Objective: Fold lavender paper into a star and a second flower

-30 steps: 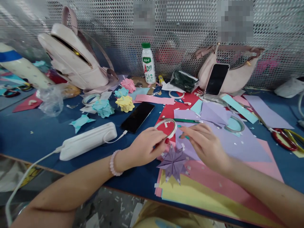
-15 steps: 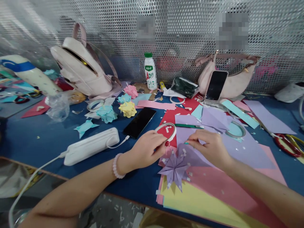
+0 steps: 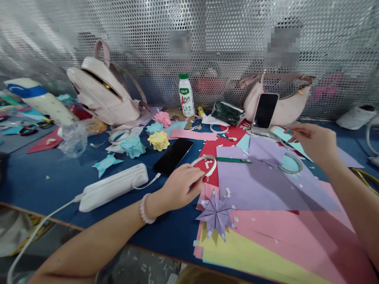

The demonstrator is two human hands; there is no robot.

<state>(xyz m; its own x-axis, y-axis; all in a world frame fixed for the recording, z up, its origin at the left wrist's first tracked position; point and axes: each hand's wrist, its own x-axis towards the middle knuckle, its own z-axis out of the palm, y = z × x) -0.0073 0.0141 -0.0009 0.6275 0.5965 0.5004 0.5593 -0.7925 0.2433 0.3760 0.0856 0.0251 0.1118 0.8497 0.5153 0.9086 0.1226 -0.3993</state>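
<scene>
My left hand (image 3: pixel 180 186) is closed on a ring of white tape (image 3: pixel 211 169), its thumb and forefinger at the near edge. Just below and right of it, a purple folded star (image 3: pixel 216 216) with small white bits on its points lies on pink and yellow sheets. My right hand (image 3: pixel 315 142) is at the right, over a light blue strip (image 3: pixel 302 150) near the propped phone. Its fingers are bent together, and whatever they may hold is too small to make out. A green cutter (image 3: pixel 233 159) rests on the purple paper (image 3: pixel 254 185).
Folded paper pieces in yellow (image 3: pixel 158 141) and blue (image 3: pixel 132 146) lie left of a black phone (image 3: pixel 174 156). A white power bank (image 3: pixel 114 187) trails a cable. Behind stand a bottle (image 3: pixel 186 96), a backpack (image 3: pixel 103 92) and a handbag (image 3: pixel 291 106) with a phone (image 3: pixel 265 111) against it.
My right hand has moved away from above the purple star, up and to the right, over the blue strip. My left hand stays at the tape ring. The view has tilted slightly.
</scene>
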